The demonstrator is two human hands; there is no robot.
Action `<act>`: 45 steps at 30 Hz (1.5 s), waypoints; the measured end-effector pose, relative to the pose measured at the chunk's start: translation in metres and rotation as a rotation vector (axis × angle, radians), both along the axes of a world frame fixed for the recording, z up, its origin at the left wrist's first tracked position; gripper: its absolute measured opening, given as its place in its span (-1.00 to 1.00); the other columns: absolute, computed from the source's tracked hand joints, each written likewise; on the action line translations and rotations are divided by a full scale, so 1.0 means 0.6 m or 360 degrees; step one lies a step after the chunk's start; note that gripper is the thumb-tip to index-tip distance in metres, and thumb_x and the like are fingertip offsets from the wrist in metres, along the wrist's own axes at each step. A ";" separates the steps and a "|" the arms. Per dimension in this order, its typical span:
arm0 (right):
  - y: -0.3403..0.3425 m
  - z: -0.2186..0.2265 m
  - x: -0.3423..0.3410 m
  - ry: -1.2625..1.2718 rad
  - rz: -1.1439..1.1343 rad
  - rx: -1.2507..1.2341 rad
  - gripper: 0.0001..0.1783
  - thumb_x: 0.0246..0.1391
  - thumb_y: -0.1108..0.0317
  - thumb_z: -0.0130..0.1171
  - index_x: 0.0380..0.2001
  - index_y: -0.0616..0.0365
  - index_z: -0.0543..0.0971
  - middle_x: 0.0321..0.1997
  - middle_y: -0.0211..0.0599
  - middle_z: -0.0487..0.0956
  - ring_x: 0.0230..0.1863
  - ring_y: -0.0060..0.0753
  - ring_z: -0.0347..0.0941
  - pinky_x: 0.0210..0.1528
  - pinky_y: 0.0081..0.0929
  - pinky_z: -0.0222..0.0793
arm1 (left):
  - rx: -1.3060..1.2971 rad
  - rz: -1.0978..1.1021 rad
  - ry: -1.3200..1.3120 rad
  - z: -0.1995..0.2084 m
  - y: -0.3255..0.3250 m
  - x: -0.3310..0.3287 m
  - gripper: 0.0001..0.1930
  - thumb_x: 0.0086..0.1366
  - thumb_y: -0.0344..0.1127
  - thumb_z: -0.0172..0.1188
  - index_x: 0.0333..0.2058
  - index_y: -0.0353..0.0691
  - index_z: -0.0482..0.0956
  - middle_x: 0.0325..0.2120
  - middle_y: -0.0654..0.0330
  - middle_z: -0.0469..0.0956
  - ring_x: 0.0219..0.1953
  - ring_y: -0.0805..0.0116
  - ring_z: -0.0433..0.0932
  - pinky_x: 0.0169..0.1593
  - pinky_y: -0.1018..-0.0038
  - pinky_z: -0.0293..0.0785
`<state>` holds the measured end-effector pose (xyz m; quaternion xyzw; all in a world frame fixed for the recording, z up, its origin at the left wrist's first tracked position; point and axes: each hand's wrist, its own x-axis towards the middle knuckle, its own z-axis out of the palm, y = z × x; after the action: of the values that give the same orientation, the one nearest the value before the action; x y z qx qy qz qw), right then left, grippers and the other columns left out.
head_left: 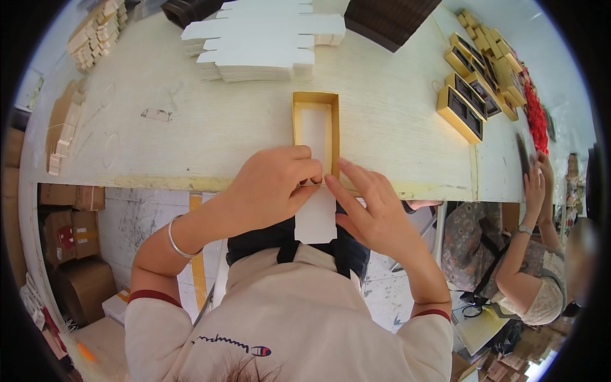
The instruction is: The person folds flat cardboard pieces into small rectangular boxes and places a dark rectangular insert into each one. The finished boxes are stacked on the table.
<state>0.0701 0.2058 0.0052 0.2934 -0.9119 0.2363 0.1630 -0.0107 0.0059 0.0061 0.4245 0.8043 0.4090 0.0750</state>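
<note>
A gold card box [316, 99], long and narrow with a white bottom, lies at the table's near edge with its far end upright. Its white end flap [316, 219] hangs toward me, past the edge. My left hand [273, 181] is closed, fingertips pinched on the near end of the box; the exact grip is partly hidden by the knuckles. Spread fingers of my right hand [372, 207] touch the near right corner and the right wall, with the thumb apart beside the flap.
Stacked flat white card blanks [254, 38] lie at the far middle, beside a dark brown stack [388, 22]. Gold boxes with dark inserts [464, 108] stand far right. Cream card pieces [67, 127] line the left edge. A co-worker's hands [534, 191] are near red material [538, 121].
</note>
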 end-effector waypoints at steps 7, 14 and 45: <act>-0.001 -0.028 -0.025 -0.0336 0.0091 -0.0828 -0.80 -0.14 0.65 0.22 -0.35 0.27 0.53 -0.23 -0.17 0.47 -0.30 -0.18 0.39 -0.30 -0.38 0.33 | -0.0007 -0.0274 -0.0772 0.022 -0.019 -0.035 -0.72 0.27 -0.30 0.19 -0.09 -0.25 0.42 -0.45 0.21 0.49 -0.48 0.50 0.37 -0.36 0.57 0.33; -0.044 -0.019 -0.019 -0.0469 -0.0318 -0.1251 -0.85 -0.01 0.57 0.24 -0.32 0.23 0.53 -0.14 -0.11 0.44 -0.41 -0.25 0.36 -0.39 -0.48 0.34 | 0.0347 -0.0020 -0.0672 0.001 -0.008 -0.011 -0.78 0.33 -0.39 0.08 -0.08 -0.23 0.34 -0.19 0.14 0.44 -0.49 0.53 0.33 -0.39 0.61 0.30; 0.105 0.121 -0.153 -0.0111 0.0060 -0.0220 -0.59 -0.17 0.69 0.07 -0.16 0.22 0.57 -0.02 -0.09 0.55 0.05 -0.05 0.44 0.16 -0.26 0.33 | -0.0574 -0.0260 0.0766 0.028 -0.006 -0.102 -0.40 -0.14 -0.22 0.48 -0.05 -0.11 0.50 0.20 0.05 0.24 0.20 0.04 0.20 0.33 0.09 0.01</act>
<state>-0.0216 0.2689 0.0779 0.2900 -0.8929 0.3117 0.1464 -0.0717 0.0024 0.0226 0.5522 0.8218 0.1400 -0.0109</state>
